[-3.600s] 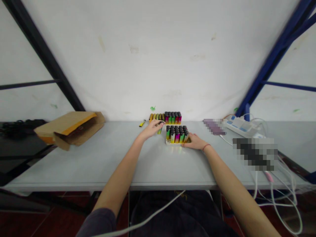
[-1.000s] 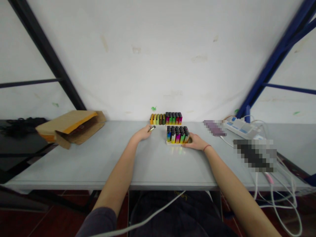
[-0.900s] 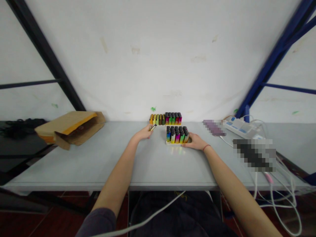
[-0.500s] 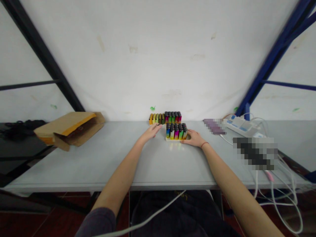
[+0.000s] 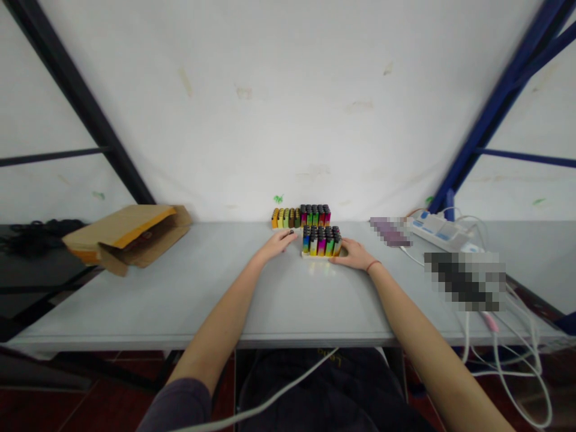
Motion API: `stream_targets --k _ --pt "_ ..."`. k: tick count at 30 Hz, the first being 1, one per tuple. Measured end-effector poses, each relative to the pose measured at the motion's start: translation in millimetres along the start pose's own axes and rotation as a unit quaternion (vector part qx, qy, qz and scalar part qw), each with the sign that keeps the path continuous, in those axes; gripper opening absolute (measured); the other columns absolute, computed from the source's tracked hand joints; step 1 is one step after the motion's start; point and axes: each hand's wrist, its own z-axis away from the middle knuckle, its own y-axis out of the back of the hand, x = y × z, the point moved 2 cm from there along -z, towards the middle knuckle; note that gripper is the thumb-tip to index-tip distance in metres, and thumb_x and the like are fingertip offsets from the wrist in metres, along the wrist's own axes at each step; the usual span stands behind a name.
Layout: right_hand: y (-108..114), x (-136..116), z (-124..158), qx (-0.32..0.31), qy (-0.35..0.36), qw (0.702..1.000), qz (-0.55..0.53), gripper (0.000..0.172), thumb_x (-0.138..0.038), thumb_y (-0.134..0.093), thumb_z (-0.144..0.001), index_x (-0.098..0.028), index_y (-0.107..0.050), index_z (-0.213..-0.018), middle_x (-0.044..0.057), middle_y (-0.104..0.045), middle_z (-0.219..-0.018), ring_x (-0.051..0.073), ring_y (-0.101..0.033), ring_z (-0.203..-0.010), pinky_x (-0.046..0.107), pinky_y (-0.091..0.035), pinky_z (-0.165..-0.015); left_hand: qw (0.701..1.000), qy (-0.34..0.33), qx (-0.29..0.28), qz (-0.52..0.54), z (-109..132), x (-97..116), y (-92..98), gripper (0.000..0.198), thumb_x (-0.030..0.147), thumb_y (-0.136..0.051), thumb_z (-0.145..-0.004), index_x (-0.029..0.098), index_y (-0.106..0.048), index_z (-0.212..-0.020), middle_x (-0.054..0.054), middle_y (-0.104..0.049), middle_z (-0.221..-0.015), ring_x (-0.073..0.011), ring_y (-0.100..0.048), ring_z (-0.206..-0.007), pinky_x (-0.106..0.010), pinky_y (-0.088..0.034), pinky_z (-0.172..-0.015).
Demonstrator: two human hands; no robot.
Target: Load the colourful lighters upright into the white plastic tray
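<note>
A white tray (image 5: 315, 257) filled with rows of colourful lighters (image 5: 321, 243) stands upright in the middle of the table. My right hand (image 5: 355, 254) grips its right side, thumb at the front lower edge and fingers reaching round behind. Just left of the tray is my left hand (image 5: 275, 245), its fingers drawn together and pointing at the lighters. A small dark piece shows at its fingertips, too small to name. Behind, against the wall, stand a group of black-topped lighters (image 5: 315, 216) and a group of yellow to dark green lighters (image 5: 285, 218).
An open cardboard box (image 5: 130, 231) lies on its side at the table's left. To the right are a blurred-out purple item (image 5: 389, 231), a white power strip (image 5: 443, 231), a blurred dark object (image 5: 463, 282) and loose white cables (image 5: 497, 360). A blue post (image 5: 486, 120) rises at right.
My left hand has shifted slightly right and nearer to me, closer to the tray's left side. My right hand and the tray stay in place.
</note>
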Motion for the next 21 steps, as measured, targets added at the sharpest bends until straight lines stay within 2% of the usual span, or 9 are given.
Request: stream_targets --k 5,9,14,21 --pt "-0.5 -0.1 -0.1 0.000 0.008 1.000 -0.005 0.058 -0.058 -0.074 -0.081 -0.019 -0.069 -0.125 0.014 -0.070 -0.134 0.036 -0.066 -0.122 0.047 -0.051 -0.105 0.999 0.051 0.012 0.012 -4.0 -4.9 4.1 0.024 0.045 -0.055 -0.078 0.021 -0.054 -0.074 0.004 -0.045 -0.066 -0.0128 -0.044 -0.059 -0.023 -0.037 -0.050" --pt "-1.1 -0.3 -0.2 0.003 0.008 1.000 0.006 0.056 -0.057 -0.074 -0.081 -0.018 -0.071 -0.122 0.015 -0.071 -0.133 0.036 -0.066 -0.120 0.048 -0.051 -0.105 0.999 0.031 0.027 -0.008 -4.0 -2.7 9.4 0.020 0.038 -0.050 -0.077 0.021 -0.055 -0.070 0.000 -0.054 -0.071 -0.0142 -0.048 -0.066 -0.024 -0.039 -0.056" --pt "-1.5 -0.4 0.3 0.014 0.010 1.000 0.004 0.050 -0.056 -0.075 -0.081 -0.020 -0.073 -0.115 0.013 -0.072 -0.130 0.034 -0.068 -0.118 0.046 -0.052 -0.103 0.997 0.006 0.066 -0.040 -6.2 -2.2 15.9 0.018 0.035 -0.049 -0.075 0.020 -0.059 -0.072 0.000 -0.055 -0.069 -0.0176 -0.053 -0.074 -0.028 -0.044 -0.069" --pt "-1.3 -1.2 1.3 0.012 0.009 1.000 0.006 0.051 -0.056 -0.075 -0.081 -0.020 -0.072 -0.118 0.013 -0.071 -0.134 0.036 -0.066 -0.122 0.049 -0.051 -0.106 0.990 0.053 0.130 -0.010 -6.5 1.4 21.6 0.021 0.033 -0.048 -0.076 0.019 -0.063 -0.080 -0.001 -0.057 -0.072 -0.0192 -0.055 -0.078 -0.029 -0.045 -0.072"
